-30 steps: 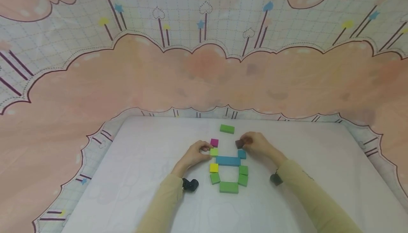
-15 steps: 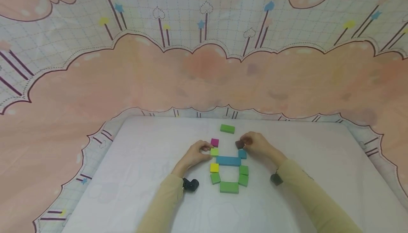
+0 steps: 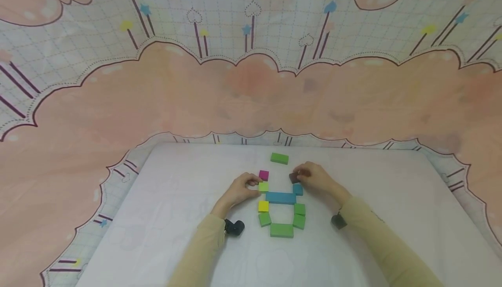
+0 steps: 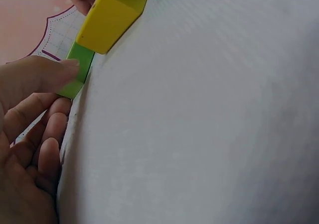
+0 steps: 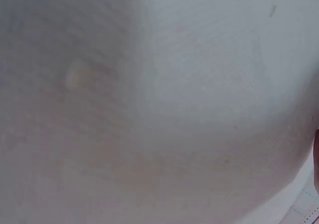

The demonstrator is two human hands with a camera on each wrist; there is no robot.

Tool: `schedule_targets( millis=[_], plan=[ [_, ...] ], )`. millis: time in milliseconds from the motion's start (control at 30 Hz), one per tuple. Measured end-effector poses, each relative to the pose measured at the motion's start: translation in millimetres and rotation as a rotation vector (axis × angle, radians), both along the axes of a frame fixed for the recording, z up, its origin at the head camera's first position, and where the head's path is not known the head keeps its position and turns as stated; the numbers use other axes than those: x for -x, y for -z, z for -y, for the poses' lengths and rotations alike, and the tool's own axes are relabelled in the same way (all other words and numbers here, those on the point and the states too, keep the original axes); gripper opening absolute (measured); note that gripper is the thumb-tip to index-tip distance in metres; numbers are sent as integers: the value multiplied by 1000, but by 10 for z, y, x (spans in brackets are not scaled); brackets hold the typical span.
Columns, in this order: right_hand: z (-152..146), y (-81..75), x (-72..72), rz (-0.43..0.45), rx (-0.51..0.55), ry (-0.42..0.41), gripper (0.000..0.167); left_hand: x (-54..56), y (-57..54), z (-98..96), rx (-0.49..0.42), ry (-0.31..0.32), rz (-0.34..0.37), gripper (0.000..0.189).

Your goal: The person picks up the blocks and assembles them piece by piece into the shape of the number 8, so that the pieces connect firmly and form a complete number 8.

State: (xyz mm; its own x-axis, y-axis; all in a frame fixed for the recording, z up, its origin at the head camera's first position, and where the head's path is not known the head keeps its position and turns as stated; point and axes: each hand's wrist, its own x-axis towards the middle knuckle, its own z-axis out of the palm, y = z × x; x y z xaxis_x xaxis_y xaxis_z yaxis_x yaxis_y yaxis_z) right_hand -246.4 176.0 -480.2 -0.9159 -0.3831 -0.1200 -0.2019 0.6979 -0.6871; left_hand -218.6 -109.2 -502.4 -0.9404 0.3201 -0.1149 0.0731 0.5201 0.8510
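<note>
In the head view my left hand [image 3: 239, 190] pinches a light green block [image 3: 263, 187] at the left of a blocky outline laid on the white table. The left wrist view has the thumb [image 4: 62, 73] against that block, with a yellow block [image 4: 107, 27] large in front. At the outline's right side, the right hand [image 3: 318, 179] pinches a dark brown block [image 3: 293, 177] just beyond a small blue block [image 3: 297, 189]. A magenta block [image 3: 264, 175] lies just past the left fingertips. The right wrist view holds mostly white cloth, with a sliver of finger at its edge.
A long blue block [image 3: 280, 198] bridges the outline's middle. Small green blocks [image 3: 299, 221] and a long green one [image 3: 281, 230] form the near end. Another long green block [image 3: 279, 158] lies beyond both hands. A cloud-patterned cloth [image 3: 251, 99] hangs behind the table's far edge.
The brown block has turned slightly and shifted a touch left in the right hand's fingers. The left hand and the other blocks stay in place.
</note>
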Motion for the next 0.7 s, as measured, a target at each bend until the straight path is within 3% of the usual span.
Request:
schedule_targets(
  millis=[700],
  plan=[
    [-13, 38, -18, -33, -7, -11, 25, 23, 17, 10, 1, 12, -11, 33]
  ],
)
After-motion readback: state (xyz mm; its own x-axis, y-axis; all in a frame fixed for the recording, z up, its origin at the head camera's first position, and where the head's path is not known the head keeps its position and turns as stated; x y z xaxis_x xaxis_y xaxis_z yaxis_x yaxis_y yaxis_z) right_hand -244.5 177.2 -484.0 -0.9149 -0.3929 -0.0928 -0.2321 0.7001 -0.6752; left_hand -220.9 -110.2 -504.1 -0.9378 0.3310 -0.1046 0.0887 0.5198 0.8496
